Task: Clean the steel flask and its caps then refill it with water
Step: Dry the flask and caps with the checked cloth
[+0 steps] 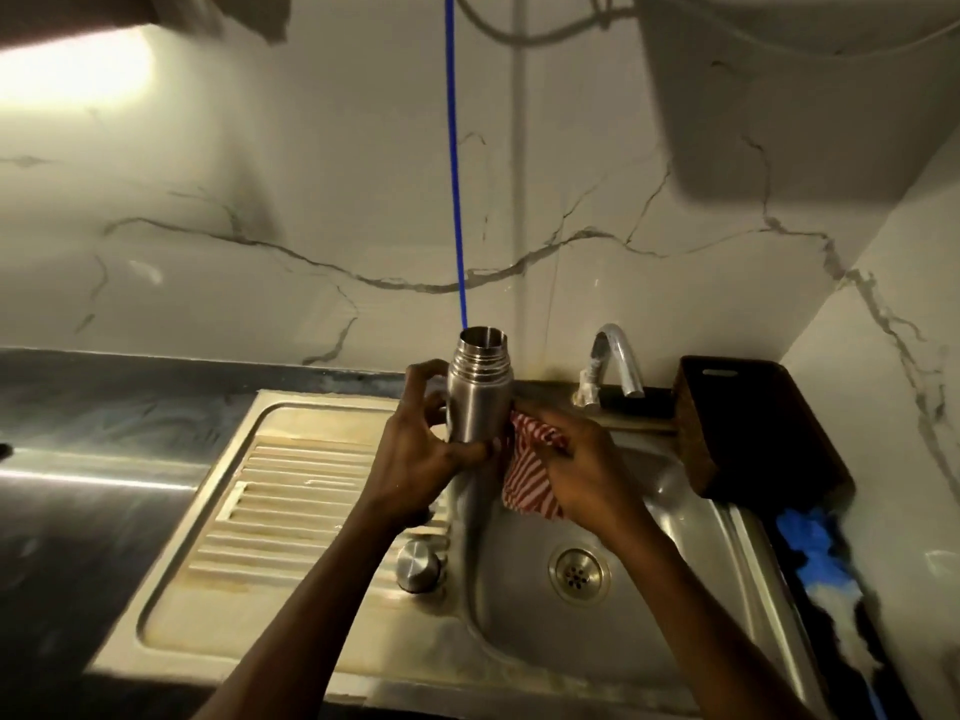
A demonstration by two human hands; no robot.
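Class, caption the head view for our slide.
Left hand steadies open steel flask over sink; right hand wipes with striped cloth.

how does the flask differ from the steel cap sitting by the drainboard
The flask is tall, held upright above the sink in the left hand; the steel cap is short and rests untouched on the sink ledge. The flask's threaded mouth is open, and the right hand presses a striped cloth to it. Both are brushed steel.

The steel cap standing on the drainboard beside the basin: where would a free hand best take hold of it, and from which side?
Probably from above, with the grip around the round side wall of the steel cap. It stands upright on the drainboard, flat top up, with nothing over it, and the sink basin edge is close on its right.
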